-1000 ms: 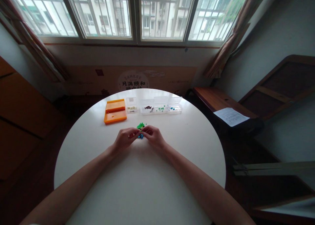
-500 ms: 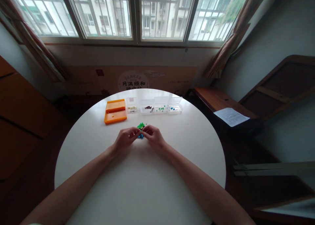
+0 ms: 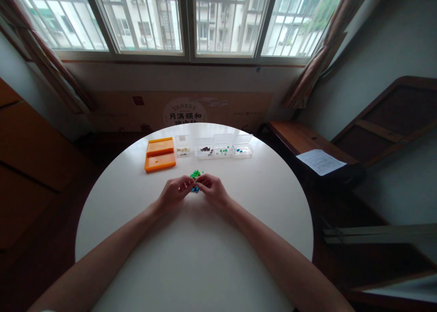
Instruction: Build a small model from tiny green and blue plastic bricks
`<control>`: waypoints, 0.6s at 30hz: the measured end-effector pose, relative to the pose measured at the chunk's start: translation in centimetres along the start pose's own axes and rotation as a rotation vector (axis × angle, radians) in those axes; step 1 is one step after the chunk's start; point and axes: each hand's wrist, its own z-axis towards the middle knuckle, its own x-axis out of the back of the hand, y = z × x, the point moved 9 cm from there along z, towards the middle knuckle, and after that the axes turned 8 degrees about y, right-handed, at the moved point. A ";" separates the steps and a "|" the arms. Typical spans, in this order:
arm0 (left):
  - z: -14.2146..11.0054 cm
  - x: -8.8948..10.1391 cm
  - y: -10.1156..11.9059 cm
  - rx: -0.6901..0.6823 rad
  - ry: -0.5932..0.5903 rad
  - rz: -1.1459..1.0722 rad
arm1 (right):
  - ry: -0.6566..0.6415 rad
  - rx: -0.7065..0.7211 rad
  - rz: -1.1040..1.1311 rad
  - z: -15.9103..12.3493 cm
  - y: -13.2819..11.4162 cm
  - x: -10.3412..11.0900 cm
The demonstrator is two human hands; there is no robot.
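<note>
A small toy-brick model (image 3: 195,189), green at the far end and blue at the near end, is between my hands over the middle of the round white table (image 3: 205,266). My left hand (image 3: 175,187) comes at it from the left, thumb and index finger pinched on it. From the other side my right hand (image 3: 213,187) pinches the same small spot, its fingertips nearly meeting the left ones. Green pieces (image 3: 195,173) show just beyond the fingers. The fingertips hide the model's middle, and I cannot tell whether it rests on the table.
An orange open tray (image 3: 160,162) lies at the back left of the table. Beside it stand lidded clear boxes with small pale pieces (image 3: 183,150), dark pieces (image 3: 205,149), green pieces (image 3: 224,150) and blue pieces (image 3: 239,150). A paper sheet (image 3: 321,161) lies on a wooden bench at right.
My fingers have shifted very slightly at the pinch. Otherwise the hands, boxes and tray stay in place.
</note>
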 end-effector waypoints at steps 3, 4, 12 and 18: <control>0.1 0.1 0.3 -0.017 0.009 0.002 | 0.000 0.004 -0.001 0.0 0.0 0.0; 0.1 0.2 0.4 -0.022 0.010 0.002 | 0.001 0.005 -0.003 0.0 0.1 0.0; 0.1 0.3 0.3 -0.040 0.023 0.025 | 0.014 0.009 -0.020 0.0 0.1 0.1; 0.0 0.6 0.6 -0.065 0.066 0.017 | 0.021 0.011 -0.026 0.0 0.1 0.2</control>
